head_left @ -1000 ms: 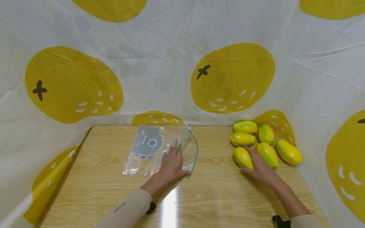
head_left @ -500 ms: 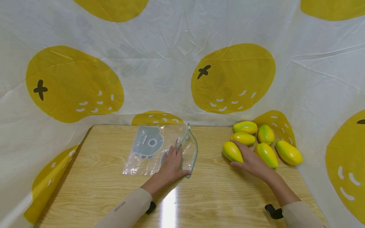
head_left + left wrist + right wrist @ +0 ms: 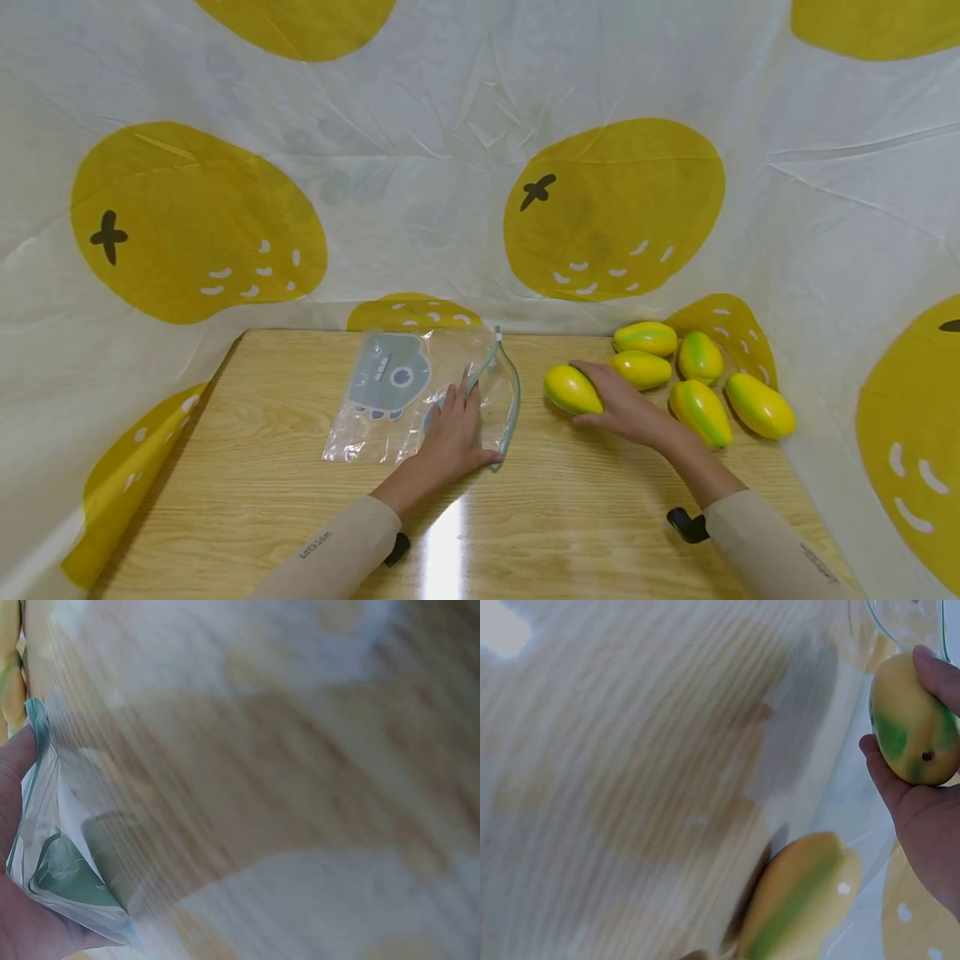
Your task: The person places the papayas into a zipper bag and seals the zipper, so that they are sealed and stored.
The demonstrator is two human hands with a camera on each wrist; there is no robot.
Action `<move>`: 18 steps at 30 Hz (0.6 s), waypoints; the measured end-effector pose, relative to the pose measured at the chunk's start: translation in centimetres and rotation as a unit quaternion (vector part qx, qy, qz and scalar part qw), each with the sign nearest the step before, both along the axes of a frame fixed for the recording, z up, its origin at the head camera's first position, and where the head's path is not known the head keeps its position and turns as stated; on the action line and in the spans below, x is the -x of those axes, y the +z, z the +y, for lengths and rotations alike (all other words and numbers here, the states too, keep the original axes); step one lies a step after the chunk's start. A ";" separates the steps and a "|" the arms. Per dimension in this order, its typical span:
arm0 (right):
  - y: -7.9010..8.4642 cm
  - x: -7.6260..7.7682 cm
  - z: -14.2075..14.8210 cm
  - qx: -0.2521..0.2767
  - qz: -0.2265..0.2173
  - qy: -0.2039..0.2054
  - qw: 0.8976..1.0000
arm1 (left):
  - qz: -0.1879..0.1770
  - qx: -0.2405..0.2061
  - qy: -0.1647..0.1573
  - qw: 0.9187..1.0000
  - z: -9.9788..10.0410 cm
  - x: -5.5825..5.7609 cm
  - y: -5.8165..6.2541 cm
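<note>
A clear zip bag point(image 3: 491, 408) printed with a grey-blue cartoon lies flat on the table, its green-edged mouth facing right. My left hand point(image 3: 448, 433) rests on the bag near that mouth, fingers spread and fairly straight. In the left wrist view, the thumb point(image 3: 16, 754) touches the green zip edge point(image 3: 36, 720). My right hand point(image 3: 626, 406) grips a yellow mango point(image 3: 572, 389) between thumb and fingers, a short way right of the bag. Green patches and a dark stem spot show on the held mango point(image 3: 911, 724) in the right wrist view.
Several more yellow-green mangoes point(image 3: 700, 357) lie in a group at the back right of the wooden table point(image 3: 255, 500). A white cloth point(image 3: 420, 225) with yellow fruit prints stands around the back and sides. Glare point(image 3: 445, 550) shines on the front of the table.
My right hand has carried the front-left mango leftward out of the group, towards the bag. The left hand and the bag have stayed in place.
</note>
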State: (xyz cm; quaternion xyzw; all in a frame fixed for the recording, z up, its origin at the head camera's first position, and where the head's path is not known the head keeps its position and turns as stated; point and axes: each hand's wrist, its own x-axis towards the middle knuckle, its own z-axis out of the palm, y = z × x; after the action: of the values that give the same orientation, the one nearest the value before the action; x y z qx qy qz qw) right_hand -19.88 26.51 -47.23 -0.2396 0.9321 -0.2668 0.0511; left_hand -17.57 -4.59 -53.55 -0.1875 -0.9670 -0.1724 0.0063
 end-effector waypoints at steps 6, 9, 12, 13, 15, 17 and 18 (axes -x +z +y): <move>0.6 0.8 -1.6 0.011 -0.026 0.027 0.999 | 0.005 0.001 -0.002 1.000 0.1 0.0 0.1; 0.9 1.3 -2.4 0.013 -0.040 0.035 0.999 | 0.006 0.000 -0.006 1.000 0.0 -0.1 0.2; 1.2 1.7 -3.1 0.008 -0.052 0.039 0.998 | 0.004 -0.002 -0.008 1.000 0.0 -0.1 0.3; 1.3 1.9 -3.4 0.007 -0.056 0.041 0.998 | 0.003 -0.002 -0.009 1.000 0.0 -0.1 0.3; 1.2 2.2 -3.9 0.004 -0.058 0.048 0.997 | 0.001 -0.005 -0.010 1.000 -0.1 -0.1 0.4; 1.2 2.4 -4.4 0.001 -0.053 0.057 0.997 | 0.003 -0.005 -0.011 1.000 -0.1 -0.1 0.3; 1.1 2.5 -4.7 -0.001 -0.049 0.061 0.997 | 0.004 -0.004 -0.011 1.000 -0.1 0.0 0.3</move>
State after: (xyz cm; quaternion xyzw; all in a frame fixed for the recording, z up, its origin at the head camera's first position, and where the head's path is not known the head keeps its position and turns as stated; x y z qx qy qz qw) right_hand -22.42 21.84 -46.15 -0.2829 0.9122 -0.2739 0.1131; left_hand -17.54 -4.66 -53.24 -0.1988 -0.9641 -0.1760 0.0088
